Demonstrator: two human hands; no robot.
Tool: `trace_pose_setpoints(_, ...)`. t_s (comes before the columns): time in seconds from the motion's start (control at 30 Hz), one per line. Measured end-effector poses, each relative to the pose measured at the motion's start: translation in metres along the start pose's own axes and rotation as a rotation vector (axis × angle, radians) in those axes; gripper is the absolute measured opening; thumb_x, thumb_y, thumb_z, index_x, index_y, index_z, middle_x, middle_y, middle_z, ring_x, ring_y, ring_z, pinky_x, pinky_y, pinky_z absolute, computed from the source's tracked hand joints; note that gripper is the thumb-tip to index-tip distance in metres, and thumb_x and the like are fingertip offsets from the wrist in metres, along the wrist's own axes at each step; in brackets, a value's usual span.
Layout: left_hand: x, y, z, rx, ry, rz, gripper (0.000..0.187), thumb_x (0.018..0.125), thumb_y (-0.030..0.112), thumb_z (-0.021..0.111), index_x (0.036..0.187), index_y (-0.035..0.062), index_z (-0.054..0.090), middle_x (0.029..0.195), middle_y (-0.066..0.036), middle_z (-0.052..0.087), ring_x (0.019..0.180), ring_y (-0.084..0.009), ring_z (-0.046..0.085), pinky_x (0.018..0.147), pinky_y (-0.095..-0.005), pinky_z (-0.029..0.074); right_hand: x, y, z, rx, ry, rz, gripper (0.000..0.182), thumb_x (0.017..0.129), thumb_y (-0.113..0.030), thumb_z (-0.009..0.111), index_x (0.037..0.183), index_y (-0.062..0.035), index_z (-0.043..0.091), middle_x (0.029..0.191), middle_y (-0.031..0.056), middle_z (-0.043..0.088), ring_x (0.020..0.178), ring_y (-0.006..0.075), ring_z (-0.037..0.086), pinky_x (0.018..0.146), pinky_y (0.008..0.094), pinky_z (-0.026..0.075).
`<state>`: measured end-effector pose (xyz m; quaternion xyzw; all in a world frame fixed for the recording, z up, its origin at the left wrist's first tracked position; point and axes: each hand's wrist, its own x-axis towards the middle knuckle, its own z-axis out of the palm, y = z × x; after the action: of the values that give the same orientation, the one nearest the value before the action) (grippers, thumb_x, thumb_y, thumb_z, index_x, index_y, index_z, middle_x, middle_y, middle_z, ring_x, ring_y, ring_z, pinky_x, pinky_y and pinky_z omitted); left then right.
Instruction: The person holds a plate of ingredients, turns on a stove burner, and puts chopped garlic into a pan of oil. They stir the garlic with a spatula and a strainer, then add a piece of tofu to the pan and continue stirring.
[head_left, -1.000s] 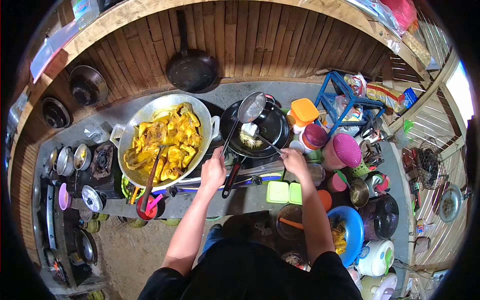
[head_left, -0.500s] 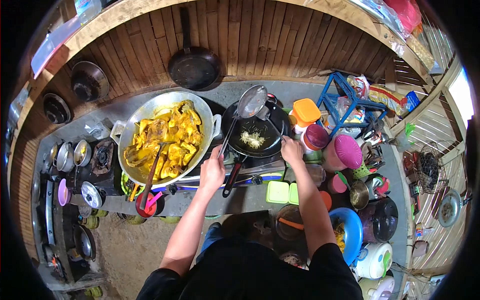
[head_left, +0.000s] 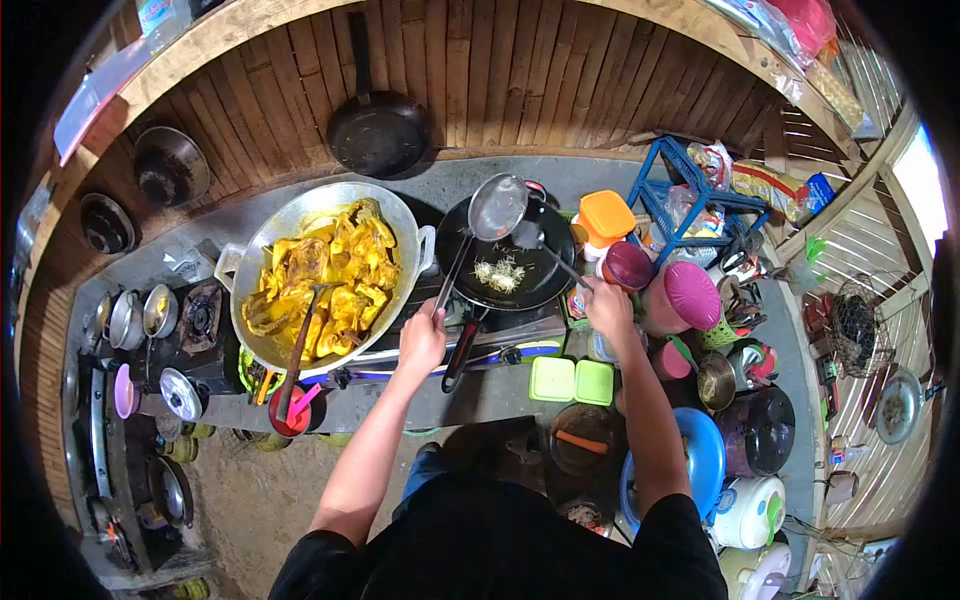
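Observation:
My left hand (head_left: 423,338) is closed round the long handle of a round mesh strainer (head_left: 498,207), whose bowl hangs over the far side of a black frying pan (head_left: 548,282). My right hand (head_left: 608,305) grips a spatula (head_left: 560,261); its head is above the pan, close to the strainer. A small heap of pale shreds (head_left: 498,275) lies in the pan, with a few scattered bits around it. To the left stands a large metal wok (head_left: 245,325) of yellow-sauced chicken pieces (head_left: 335,280), with a wooden-handled ladle (head_left: 302,350) resting in it.
Right of the pan are an orange-lidded container (head_left: 607,215), a pink-lidded tub (head_left: 690,296) and a blue rack (head_left: 680,195). Two green boxes (head_left: 570,381) sit at the counter's front edge. A blue basin (head_left: 706,465) is beside my right arm. Another pan (head_left: 380,135) hangs on the wall.
My right hand has moved to the right and slightly towards me, drawing the spatula with it. My left hand and the strainer stay nearly in place. The whole view has shifted a little.

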<state>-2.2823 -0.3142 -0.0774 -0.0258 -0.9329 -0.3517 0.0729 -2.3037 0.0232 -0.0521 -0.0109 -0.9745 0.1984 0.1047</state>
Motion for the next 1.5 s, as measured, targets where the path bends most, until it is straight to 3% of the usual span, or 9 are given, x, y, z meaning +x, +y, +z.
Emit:
trace_pose_setpoints(0.07, 0.005, -0.010, 0.008, -0.261, -0.121, -0.078, 0.029, 0.101, 0.020, 0.048, 0.127, 0.0105, 0.057, 0.070, -0.011, 0.062, 0.059, -0.0238, 0.061, 0.054, -0.0383, 0.048, -0.002, -0.005, -0.006, -0.086, -0.018, 0.066, 0.024, 0.086, -0.020, 0.062, 0.106, -0.0089, 0.070, 0.093, 0.0226, 0.068, 0.088, 0.0406, 0.067, 0.076, 0.0509, 0.053)
trace_pose_setpoints(0.17, 0.003, -0.006, 0.012, -0.591, -0.227, -0.267, 0.028, 0.102, 0.022, 0.047, 0.126, 0.0123, 0.057, 0.068, 0.001, 0.050, 0.054, -0.0084, 0.045, 0.047, -0.0269, 0.039, -0.010, -0.004, -0.004, -0.150, -0.018, 0.099, 0.024, 0.087, -0.021, 0.061, 0.104, -0.0075, 0.069, 0.091, 0.0241, 0.068, 0.086, 0.0415, 0.067, 0.076, 0.0519, 0.053)
trace_pose_setpoints(0.3, 0.000, 0.012, 0.000, -0.676, -0.287, -0.415, 0.027, 0.103, 0.022, 0.045, 0.127, 0.0134, 0.056, 0.072, 0.004, 0.049, 0.054, -0.0063, 0.044, 0.045, -0.0231, 0.037, -0.024, 0.008, -0.011, -0.038, -0.022, 0.038, 0.024, 0.087, -0.021, 0.060, 0.103, -0.0048, 0.069, 0.087, 0.0247, 0.068, 0.085, 0.0423, 0.067, 0.076, 0.0521, 0.053)
trace_pose_setpoints(0.63, 0.017, -0.012, 0.027, -0.437, -0.173, -0.208, 0.029, 0.103, 0.019, 0.046, 0.129, 0.0096, 0.053, 0.073, 0.000, 0.050, 0.052, -0.0100, 0.046, 0.042, -0.0270, 0.040, -0.041, -0.003, -0.040, -0.034, 0.353, -0.117, 0.035, 0.090, -0.018, 0.058, 0.124, -0.0084, 0.062, 0.100, 0.0208, 0.068, 0.086, 0.0382, 0.067, 0.074, 0.0478, 0.053)
trace_pose_setpoints(0.7, 0.019, -0.010, 0.028, -0.429, -0.164, -0.189, 0.029, 0.103, 0.019, 0.047, 0.129, 0.0093, 0.052, 0.073, 0.000, 0.050, 0.052, -0.0102, 0.046, 0.041, -0.0273, 0.040, -0.040, -0.010, -0.035, -0.040, 0.354, -0.117, 0.035, 0.090, -0.018, 0.058, 0.124, -0.0083, 0.062, 0.097, 0.0203, 0.068, 0.085, 0.0380, 0.066, 0.073, 0.0475, 0.053)
trace_pose_setpoints(0.77, 0.021, 0.001, 0.024, -0.440, -0.119, -0.228, 0.025, 0.099, 0.019, 0.051, 0.117, 0.0041, 0.058, 0.076, -0.017, 0.064, 0.071, -0.0329, 0.063, 0.069, -0.0434, 0.047, -0.040, -0.018, -0.033, -0.048, 0.356, -0.117, 0.035, 0.090, -0.017, 0.058, 0.124, -0.0083, 0.062, 0.094, 0.0198, 0.068, 0.083, 0.0378, 0.066, 0.072, 0.0472, 0.053)
trace_pose_setpoints(0.93, 0.026, 0.019, 0.020, -0.395, -0.068, -0.150, 0.025, 0.098, 0.018, 0.051, 0.117, 0.0039, 0.058, 0.084, -0.021, 0.066, 0.079, -0.0374, 0.065, 0.073, -0.0455, 0.049, -0.040, -0.022, -0.032, -0.043, 0.157, -0.128, 0.035, 0.092, -0.018, 0.057, 0.125, -0.0093, 0.062, 0.093, 0.0191, 0.067, 0.079, 0.0382, 0.066, 0.070, 0.0481, 0.053)
trace_pose_setpoints(1.1, 0.033, 0.023, 0.018, -0.288, -0.049, -0.091, 0.027, 0.099, 0.016, 0.050, 0.121, 0.0026, 0.057, 0.087, -0.021, 0.067, 0.076, -0.0353, 0.065, 0.075, -0.0442, 0.048, -0.035, -0.022, -0.036, -0.045, 0.227, -0.110, 0.035, 0.092, -0.018, 0.056, 0.125, -0.0089, 0.062, 0.093, 0.0192, 0.067, 0.080, 0.0383, 0.066, 0.071, 0.0485, 0.053)
trace_pose_setpoints(1.5, 0.041, 0.029, 0.000, 0.008, -0.070, 0.020, 0.024, 0.097, 0.014, 0.046, 0.117, 0.0043, 0.055, 0.087, -0.029, 0.066, 0.086, -0.0478, 0.064, 0.077, -0.0572, 0.049, -0.034, -0.023, -0.036, -0.070, 0.199, -0.165, 0.034, 0.091, -0.016, 0.057, 0.125, -0.0109, 0.063, 0.095, 0.0177, 0.064, 0.077, 0.0371, 0.065, 0.068, 0.0470, 0.053)
